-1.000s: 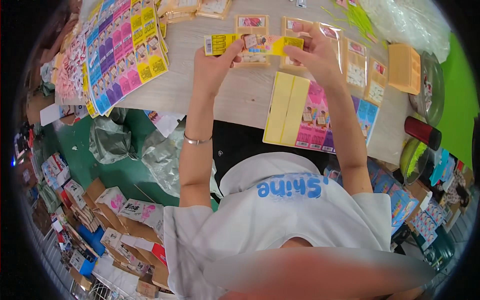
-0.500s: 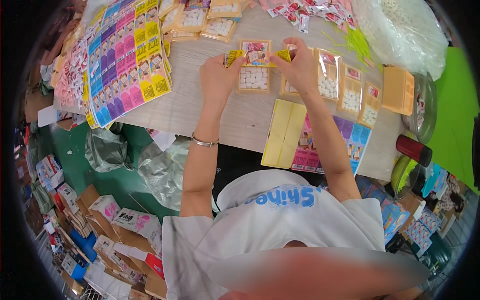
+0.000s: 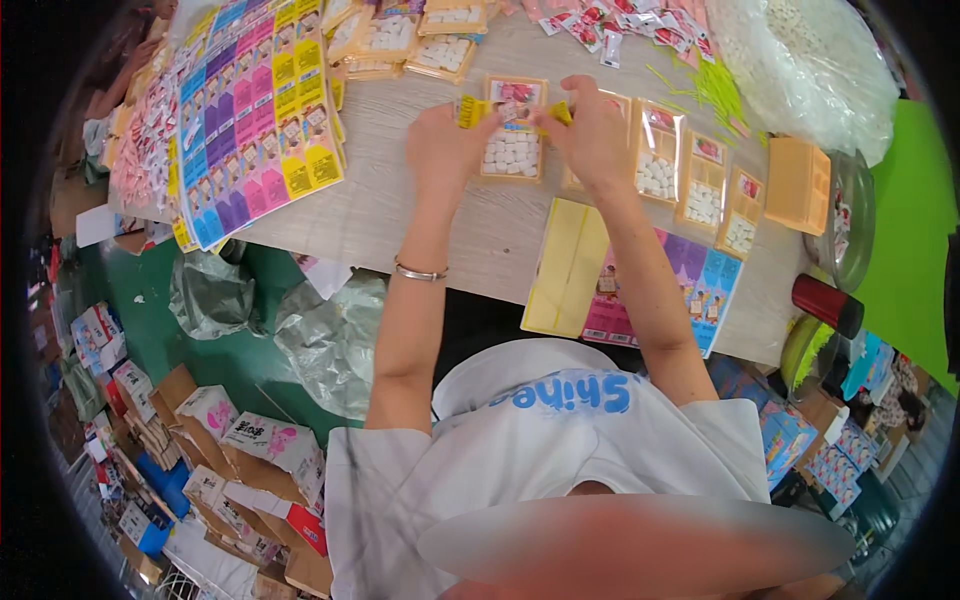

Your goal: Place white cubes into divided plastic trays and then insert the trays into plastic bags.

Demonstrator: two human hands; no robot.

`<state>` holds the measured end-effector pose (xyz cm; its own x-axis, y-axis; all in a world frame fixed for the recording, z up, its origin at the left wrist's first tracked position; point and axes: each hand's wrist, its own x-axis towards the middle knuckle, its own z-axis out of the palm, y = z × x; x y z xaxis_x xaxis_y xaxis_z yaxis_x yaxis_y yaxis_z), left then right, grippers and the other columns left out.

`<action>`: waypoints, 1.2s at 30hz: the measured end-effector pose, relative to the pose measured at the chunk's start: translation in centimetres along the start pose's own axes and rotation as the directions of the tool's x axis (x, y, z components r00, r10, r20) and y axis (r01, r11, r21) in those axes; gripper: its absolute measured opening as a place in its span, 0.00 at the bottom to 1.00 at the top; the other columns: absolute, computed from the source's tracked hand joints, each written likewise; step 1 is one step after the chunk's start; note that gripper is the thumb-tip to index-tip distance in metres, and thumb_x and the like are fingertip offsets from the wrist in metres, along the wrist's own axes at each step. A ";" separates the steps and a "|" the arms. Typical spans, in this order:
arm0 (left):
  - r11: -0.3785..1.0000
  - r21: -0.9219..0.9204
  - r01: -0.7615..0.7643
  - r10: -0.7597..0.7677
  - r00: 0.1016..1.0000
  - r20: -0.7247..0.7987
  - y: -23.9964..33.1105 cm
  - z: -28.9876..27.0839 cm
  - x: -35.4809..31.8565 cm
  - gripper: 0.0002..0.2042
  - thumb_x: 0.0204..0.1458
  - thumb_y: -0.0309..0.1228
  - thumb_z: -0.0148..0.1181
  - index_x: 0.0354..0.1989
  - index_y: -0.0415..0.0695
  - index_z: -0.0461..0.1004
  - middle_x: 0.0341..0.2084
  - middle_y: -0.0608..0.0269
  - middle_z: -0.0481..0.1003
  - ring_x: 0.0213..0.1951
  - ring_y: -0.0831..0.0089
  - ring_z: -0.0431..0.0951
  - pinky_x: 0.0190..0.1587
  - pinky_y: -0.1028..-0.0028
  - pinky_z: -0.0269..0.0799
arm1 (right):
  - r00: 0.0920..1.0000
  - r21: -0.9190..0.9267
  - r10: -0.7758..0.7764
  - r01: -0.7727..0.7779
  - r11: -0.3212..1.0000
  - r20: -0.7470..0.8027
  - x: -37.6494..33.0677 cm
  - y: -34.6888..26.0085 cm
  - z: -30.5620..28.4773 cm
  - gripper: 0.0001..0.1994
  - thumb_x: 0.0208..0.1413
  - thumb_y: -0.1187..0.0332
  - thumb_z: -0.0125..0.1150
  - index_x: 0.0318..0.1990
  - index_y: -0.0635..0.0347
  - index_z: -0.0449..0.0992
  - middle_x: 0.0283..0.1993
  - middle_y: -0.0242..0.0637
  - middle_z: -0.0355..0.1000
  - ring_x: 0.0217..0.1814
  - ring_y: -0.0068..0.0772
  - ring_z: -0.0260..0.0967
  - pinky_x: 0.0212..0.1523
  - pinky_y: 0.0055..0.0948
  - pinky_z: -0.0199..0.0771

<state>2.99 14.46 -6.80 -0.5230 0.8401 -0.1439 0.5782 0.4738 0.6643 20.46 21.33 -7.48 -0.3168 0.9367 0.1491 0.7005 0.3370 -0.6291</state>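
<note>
A clear-topped, cream plastic tray (image 3: 513, 157) of small white pieces lies in front of me, with red-and-white sachets (image 3: 517, 90) in its far part. Across its middle runs a label strip (image 3: 517, 112) with yellow ends. My left hand (image 3: 440, 148) pinches the strip's left end, fingertips at the tray's left side. At the other end my right hand (image 3: 592, 143) is closed on the strip, thumb pressing near the tray's right side. Whether the strip is stuck down along its full length cannot be made out. Part of the tray is hidden by my fingers.
Filled trays (image 3: 657, 172) stand in a row to the right, beside stacked cream trays (image 3: 797, 185). Under my right forearm lie label sheets (image 3: 562, 270); more label sheets (image 3: 265, 125) pile up on the left. Filled trays (image 3: 388, 35), loose sachets and a plastic bag (image 3: 810, 65) occupy the far side.
Both hands have drawn slightly inward along the strip, thumbs closer to the tray's middle. The tray has shifted slightly right and away in the picture. My left wrist has moved slightly right.
</note>
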 end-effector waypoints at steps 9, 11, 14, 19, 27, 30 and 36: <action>0.910 -0.415 -0.005 0.022 0.999 0.035 0.5 0.9 -1.3 0.22 0.46 0.35 0.76 0.43 0.32 0.78 0.37 0.49 0.83 0.37 0.61 0.85 0.40 0.64 0.79 | 1.000 -0.030 -0.002 0.001 1.000 -0.018 -0.2 0.2 -1.0 0.26 0.48 0.60 0.77 0.53 0.57 0.73 0.35 0.46 0.79 0.34 0.43 0.78 0.36 0.41 0.76; 0.871 -0.492 -0.003 0.033 0.998 0.052 0.2 0.5 -2.0 0.19 0.48 0.31 0.75 0.44 0.32 0.78 0.39 0.50 0.83 0.38 0.65 0.85 0.40 0.66 0.79 | 0.998 0.115 0.057 -0.057 0.992 0.004 -0.8 -0.6 -2.3 0.24 0.50 0.62 0.76 0.53 0.58 0.74 0.35 0.44 0.80 0.34 0.37 0.78 0.35 0.38 0.75; 0.570 -0.803 0.175 -0.071 0.984 0.164 0.5 -0.1 -5.1 0.14 0.53 0.24 0.70 0.47 0.34 0.77 0.42 0.56 0.83 0.40 0.69 0.84 0.42 0.69 0.81 | 0.978 0.565 0.155 -0.205 0.799 0.136 -2.8 0.7 -5.1 0.18 0.56 0.67 0.72 0.52 0.61 0.76 0.38 0.39 0.81 0.36 0.29 0.79 0.34 0.32 0.77; -0.068 -0.873 0.483 0.209 0.862 0.461 2.1 -0.2 -10.7 0.17 0.55 0.20 0.67 0.53 0.37 0.76 0.47 0.56 0.81 0.45 0.67 0.83 0.47 0.67 0.83 | 0.875 0.852 -0.017 -0.476 -0.218 0.484 -7.9 0.0 -7.4 0.10 0.63 0.77 0.59 0.51 0.64 0.77 0.47 0.37 0.80 0.43 0.22 0.78 0.45 0.25 0.81; -0.123 -0.786 0.606 0.383 0.760 0.526 3.4 0.6 -14.3 0.20 0.54 0.18 0.66 0.56 0.36 0.73 0.47 0.56 0.80 0.47 0.68 0.83 0.49 0.68 0.82 | 0.974 0.973 0.021 -0.222 -0.064 0.224 -13.0 -1.9 -10.3 0.09 0.61 0.78 0.61 0.49 0.67 0.76 0.45 0.36 0.79 0.48 0.22 0.77 0.48 0.24 0.78; -0.029 -0.855 0.517 0.300 0.821 0.486 4.5 -0.2 -15.4 0.22 0.52 0.18 0.69 0.57 0.35 0.72 0.47 0.55 0.80 0.46 0.69 0.83 0.49 0.69 0.82 | 0.978 0.902 0.013 -0.196 0.385 0.207 -14.5 -0.6 -13.6 0.19 0.61 0.70 0.67 0.57 0.70 0.76 0.52 0.41 0.79 0.50 0.29 0.79 0.52 0.29 0.80; 0.364 -0.929 0.073 0.207 0.966 0.157 6.8 -1.0 -16.6 0.32 0.42 0.23 0.79 0.58 0.33 0.70 0.47 0.54 0.78 0.46 0.70 0.80 0.50 0.69 0.80 | 0.994 0.737 0.001 -0.085 0.671 0.113 -16.6 -2.0 -16.1 0.18 0.58 0.80 0.67 0.56 0.73 0.77 0.50 0.40 0.80 0.49 0.24 0.76 0.50 0.26 0.77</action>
<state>14.95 3.51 0.87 -0.2874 0.9507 -0.1164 -0.4089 -0.0118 0.9125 34.61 6.63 3.56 -0.3859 0.9205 0.0610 0.0258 0.0769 -0.9967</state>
